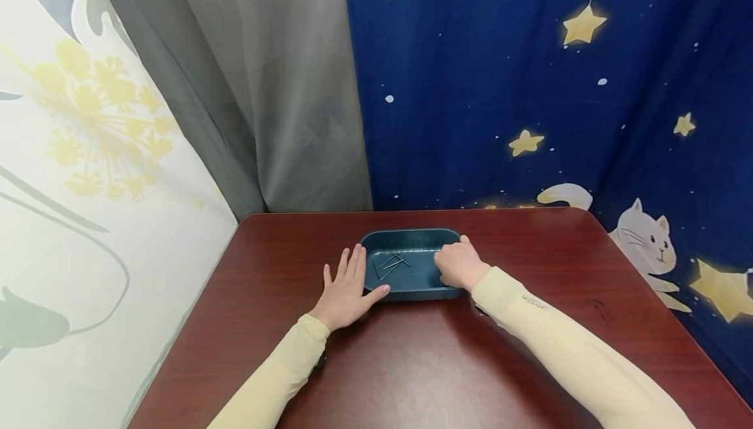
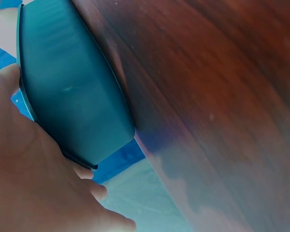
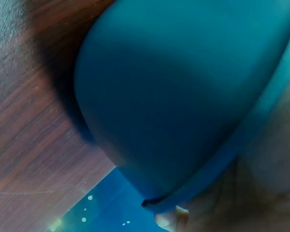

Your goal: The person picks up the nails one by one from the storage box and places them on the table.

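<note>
hanging along the left edge of the head view is a pale curtain printed with yellow flowers, and next to it a grey curtain falls to the back corner of the dark red wooden table. on that table the left hand lies flat, fingers straight and slightly spread, its thumb stretched out against the near left corner of a teal tray. the left wrist view shows the same palm pressed to the tray's outer wall. the tray sits near the middle of the table, toward the far side, between the two hands. inside it lie a few thin dark nails, crossing one another on the tray floor. the right hand grips the tray's right end, fingers curled over the rim; the right wrist view shows the tray's underside close up with the fingers behind the lip. both forearms wear cream sleeves. behind the table on the right hangs a dark blue cloth with yellow stars and a white cat.
</note>
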Tool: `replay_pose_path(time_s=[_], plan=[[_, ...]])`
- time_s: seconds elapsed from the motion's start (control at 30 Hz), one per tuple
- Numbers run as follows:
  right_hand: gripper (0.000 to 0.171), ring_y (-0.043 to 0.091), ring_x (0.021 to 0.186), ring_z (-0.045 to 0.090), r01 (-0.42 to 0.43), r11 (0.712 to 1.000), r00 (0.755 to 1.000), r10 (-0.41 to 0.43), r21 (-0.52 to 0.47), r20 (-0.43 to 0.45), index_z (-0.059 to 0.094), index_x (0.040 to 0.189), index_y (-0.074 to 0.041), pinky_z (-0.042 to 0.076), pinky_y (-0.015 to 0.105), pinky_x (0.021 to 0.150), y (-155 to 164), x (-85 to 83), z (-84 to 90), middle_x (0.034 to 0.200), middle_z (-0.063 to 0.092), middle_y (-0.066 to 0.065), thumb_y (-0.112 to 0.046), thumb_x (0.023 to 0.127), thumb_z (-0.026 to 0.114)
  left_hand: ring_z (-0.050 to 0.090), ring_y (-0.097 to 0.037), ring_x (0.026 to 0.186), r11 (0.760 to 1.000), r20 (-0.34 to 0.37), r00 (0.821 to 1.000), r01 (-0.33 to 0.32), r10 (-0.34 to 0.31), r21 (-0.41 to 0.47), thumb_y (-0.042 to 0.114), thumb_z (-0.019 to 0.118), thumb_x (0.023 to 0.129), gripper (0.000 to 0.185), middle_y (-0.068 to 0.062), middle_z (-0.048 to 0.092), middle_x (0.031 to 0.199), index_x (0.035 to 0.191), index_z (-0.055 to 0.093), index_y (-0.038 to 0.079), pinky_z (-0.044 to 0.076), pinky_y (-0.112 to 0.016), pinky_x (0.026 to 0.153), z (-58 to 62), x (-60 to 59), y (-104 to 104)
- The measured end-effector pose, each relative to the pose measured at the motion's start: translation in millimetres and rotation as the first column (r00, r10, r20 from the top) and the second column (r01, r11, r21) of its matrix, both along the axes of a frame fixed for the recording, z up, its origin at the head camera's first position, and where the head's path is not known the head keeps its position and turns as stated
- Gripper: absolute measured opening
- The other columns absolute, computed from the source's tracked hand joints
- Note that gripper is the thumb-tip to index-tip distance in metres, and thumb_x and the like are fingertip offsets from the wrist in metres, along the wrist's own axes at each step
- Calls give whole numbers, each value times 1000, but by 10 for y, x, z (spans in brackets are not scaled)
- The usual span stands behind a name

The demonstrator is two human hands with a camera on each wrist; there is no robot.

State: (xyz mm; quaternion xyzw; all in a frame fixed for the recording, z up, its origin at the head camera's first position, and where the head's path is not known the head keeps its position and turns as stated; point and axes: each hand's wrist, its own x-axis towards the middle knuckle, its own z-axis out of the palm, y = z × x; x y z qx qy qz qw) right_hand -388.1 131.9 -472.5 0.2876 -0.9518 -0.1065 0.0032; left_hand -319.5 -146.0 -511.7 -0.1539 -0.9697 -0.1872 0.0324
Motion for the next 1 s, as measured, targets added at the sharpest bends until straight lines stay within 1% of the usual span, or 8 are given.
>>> replay_pose_path(time_s=[0.1,0.2,0.3,0.4,0.57,0.77,0.9,1.0], plan=[[28,17,58,49,22,1000,1000,-22,-4,14,59,63,-19,38,48,76,-20,-23,-17,56,50,-2,-17,88,72,-6,-28,154,1000,-6,1000,0,0,2,81,35,91,106,-2,-3,169,163,5,9,-1,-69,113,-10,0,-2],[23,18,60,50,44,999,999,-44,-25,20,61,67,-17,38,48,74,-33,-37,-22,60,53,0,-15,87,71,-7,-27,154,1000,-3,1000,-5,5,-11,83,32,90,107,-1,-5,169,163,3,10,0,-69,113,-21,-5,-6],[17,20,62,51,75,995,997,-73,-60,27,63,73,-15,38,48,73,-45,-47,-22,63,55,1,-12,86,72,-7,-27,154,1000,-5,1000,-6,6,-12,84,31,90,108,-1,-5,169,163,3,10,1,-68,113,-13,-6,-4],[14,22,62,52,105,990,994,-102,-90,34,64,75,-14,37,48,72,-54,-54,-34,65,56,1,-10,84,73,-7,-27,154,1000,-5,1000,0,0,-3,84,31,90,108,-1,-5,169,163,3,10,1,-69,113,-5,-5,-4],[18,24,60,53,131,983,991,-127,-130,39,64,72,-16,38,49,71,-85,-51,-68,64,55,1,-8,84,74,-6,-28,154,1000,-2,1000,1,-1,-14,84,31,90,108,-2,-5,169,162,3,9,2,-70,113,-11,-3,-13],[24,24,60,53,135,979,991,-133,-154,24,60,67,-18,41,51,73,-149,-28,-55,62,55,0,-7,83,74,-6,-26,154,1000,-12,1000,-11,10,-15,84,31,89,108,-1,-4,168,163,5,9,2,-69,113,-7,-1,-6],[21,24,63,53,132,977,991,-127,-167,43,62,68,-17,43,51,74,-181,-21,-57,64,56,2,-10,82,75,-6,-26,154,1000,-12,1000,-16,16,-16,84,31,89,108,-1,-4,168,163,6,9,2,-69,113,-9,-3,-2],[16,25,70,55,128,977,991,-121,-170,49,65,71,-16,43,50,73,-191,-18,-67,71,61,3,-14,80,78,-7,-26,153,1000,-6,1000,-17,17,-18,84,30,89,108,-1,-4,168,163,6,9,1,-69,113,-5,2,0]])
